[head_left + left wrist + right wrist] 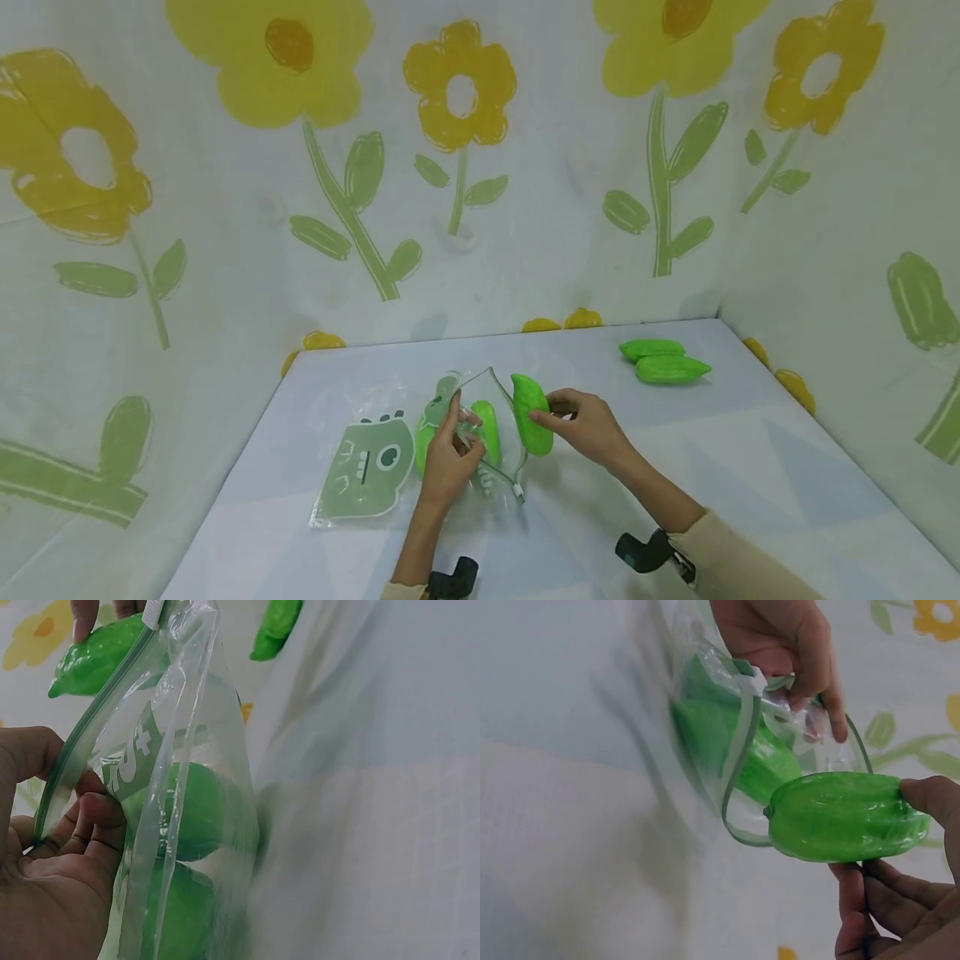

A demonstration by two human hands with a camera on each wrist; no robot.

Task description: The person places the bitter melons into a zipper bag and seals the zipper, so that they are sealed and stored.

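Note:
My right hand [588, 425] holds a bright green, ribbed toy cucumber [531, 417] between thumb and fingers, beside the mouth of a clear zip bag [214, 697]. In the right wrist view that cucumber's near end is close to the bag's parted green zip edge [739, 769]. My left hand [447, 462] grips one side of the bag's mouth, fingers curled at the zip strip. A white slider [751, 679] sits at the strip's corner. Through the plastic show more green cucumbers [196, 810]; the print and folds partly hide them.
Two more green cucumbers [671, 369] lie side by side at the back right of the white table [720, 467]. To the left, a clear bag with a green cartoon face [363, 467] lies flat. A flower-patterned curtain [540, 208] stands behind and at both sides.

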